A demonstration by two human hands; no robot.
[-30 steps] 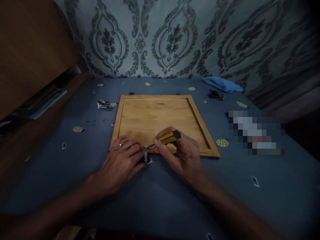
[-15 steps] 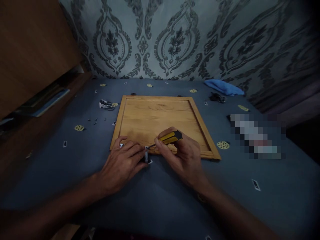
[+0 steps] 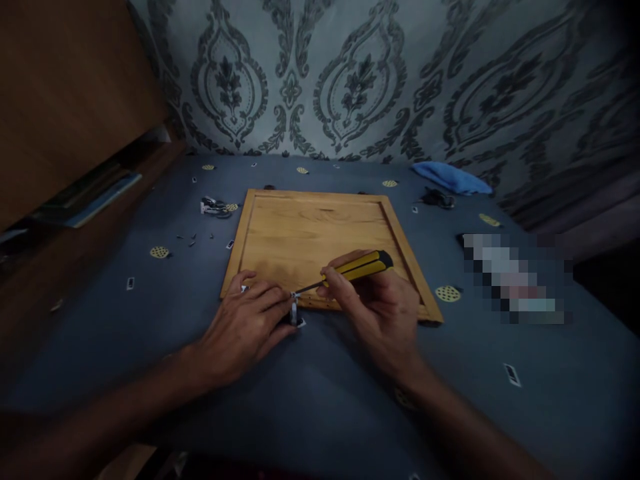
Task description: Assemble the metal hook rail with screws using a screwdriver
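A framed wooden cabinet door (image 3: 310,233) lies flat on the blue patterned tablecloth. At its near edge my left hand (image 3: 250,320) holds a metal cabinet hinge (image 3: 294,312), fingers on top and thumb below; much of the hinge is hidden. My right hand (image 3: 383,310) grips a screwdriver (image 3: 360,267) with a yellow and black handle. Its shaft slants down to the left, and the tip meets the hinge beside my left fingertips. Whether a screw sits under the tip is too small to tell.
Another metal hinge (image 3: 216,207) lies left of the door, with several small screws (image 3: 193,243) in front of it. Back right are a dark object (image 3: 436,198) and a blue cloth (image 3: 450,177). A blurred-out item (image 3: 510,273) lies at right. A wooden cabinet (image 3: 75,100) borders the left.
My right hand has shifted right and back along the screwdriver, so more of its handle and shaft show. The tip stays at the hinge. My left hand holds its place.
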